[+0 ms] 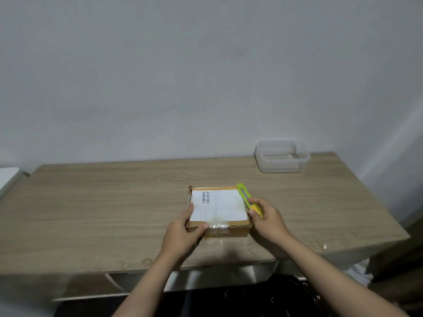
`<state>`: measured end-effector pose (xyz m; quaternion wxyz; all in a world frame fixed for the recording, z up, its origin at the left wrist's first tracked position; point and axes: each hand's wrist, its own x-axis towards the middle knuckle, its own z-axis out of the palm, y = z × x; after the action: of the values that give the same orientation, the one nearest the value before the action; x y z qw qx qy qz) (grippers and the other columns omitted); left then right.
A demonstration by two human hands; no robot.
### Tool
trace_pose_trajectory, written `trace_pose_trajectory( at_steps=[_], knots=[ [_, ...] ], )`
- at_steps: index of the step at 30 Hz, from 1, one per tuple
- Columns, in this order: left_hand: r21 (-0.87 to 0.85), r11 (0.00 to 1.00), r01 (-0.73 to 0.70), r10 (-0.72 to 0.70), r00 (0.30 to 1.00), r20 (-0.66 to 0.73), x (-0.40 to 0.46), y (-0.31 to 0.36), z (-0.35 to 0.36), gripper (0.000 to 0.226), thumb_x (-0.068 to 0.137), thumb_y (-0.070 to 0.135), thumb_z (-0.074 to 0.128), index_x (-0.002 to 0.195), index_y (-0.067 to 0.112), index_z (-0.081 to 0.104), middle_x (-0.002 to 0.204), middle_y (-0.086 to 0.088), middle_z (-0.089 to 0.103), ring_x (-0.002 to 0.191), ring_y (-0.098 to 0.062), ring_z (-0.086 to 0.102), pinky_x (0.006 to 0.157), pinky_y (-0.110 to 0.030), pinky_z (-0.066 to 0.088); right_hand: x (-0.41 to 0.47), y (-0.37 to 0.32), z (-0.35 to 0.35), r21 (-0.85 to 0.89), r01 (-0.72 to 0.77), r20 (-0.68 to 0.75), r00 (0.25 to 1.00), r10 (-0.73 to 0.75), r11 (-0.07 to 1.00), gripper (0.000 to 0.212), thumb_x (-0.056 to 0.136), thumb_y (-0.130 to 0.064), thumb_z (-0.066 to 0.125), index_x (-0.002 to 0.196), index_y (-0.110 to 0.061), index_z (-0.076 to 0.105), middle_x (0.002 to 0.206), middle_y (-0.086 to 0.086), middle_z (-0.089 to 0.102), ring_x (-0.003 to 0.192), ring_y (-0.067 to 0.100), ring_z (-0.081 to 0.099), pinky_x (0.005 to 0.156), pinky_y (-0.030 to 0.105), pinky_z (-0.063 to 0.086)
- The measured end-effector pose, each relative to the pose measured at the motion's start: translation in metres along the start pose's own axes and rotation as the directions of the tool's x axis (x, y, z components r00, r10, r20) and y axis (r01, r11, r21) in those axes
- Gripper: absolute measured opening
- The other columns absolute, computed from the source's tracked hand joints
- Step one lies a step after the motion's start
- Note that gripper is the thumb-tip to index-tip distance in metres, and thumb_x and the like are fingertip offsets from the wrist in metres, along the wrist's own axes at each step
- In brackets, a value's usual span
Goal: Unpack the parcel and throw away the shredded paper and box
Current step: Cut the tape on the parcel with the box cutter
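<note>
Both hands are engaging the cardboard parcel lying mid-bench: your left hand is gripping its near-left corner, your right hand is pinching the green utility knife. Keep slicing shallow, blade travelling away from your bracing fingers.

A clear plastic container sits at the far right of the wooden table — near the grey wall.

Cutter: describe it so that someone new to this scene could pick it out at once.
Start at the wooden table, then find the cardboard parcel near its front edge. The cutter lies along the parcel's right side, gripped by the right hand. It is the only bright yellow-green thing here, long and thin.
</note>
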<state>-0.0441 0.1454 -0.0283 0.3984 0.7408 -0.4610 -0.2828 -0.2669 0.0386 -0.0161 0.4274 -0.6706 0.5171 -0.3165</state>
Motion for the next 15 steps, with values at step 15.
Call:
trace_pose_trajectory(
  at_steps=[15],
  knots=[
    [0.023, 0.995, -0.099, 0.092, 0.971, 0.22, 0.02, 0.0, -0.003, 0.096, 0.076, 0.031, 0.075, 0.149, 0.015, 0.016, 0.154, -0.001, 0.025, 0.135, -0.003, 0.025, 0.101, -0.007, 0.017, -0.024, -0.024, -0.035, 0.326, -0.11, -0.087, 0.985, 0.146, 0.939, 0.023, 0.083, -0.001, 0.064, 0.103, -0.013, 0.065, 0.073, 0.012, 0.068, 0.048, 0.015, 0.065, 0.041, 0.023, 0.053]
  ],
)
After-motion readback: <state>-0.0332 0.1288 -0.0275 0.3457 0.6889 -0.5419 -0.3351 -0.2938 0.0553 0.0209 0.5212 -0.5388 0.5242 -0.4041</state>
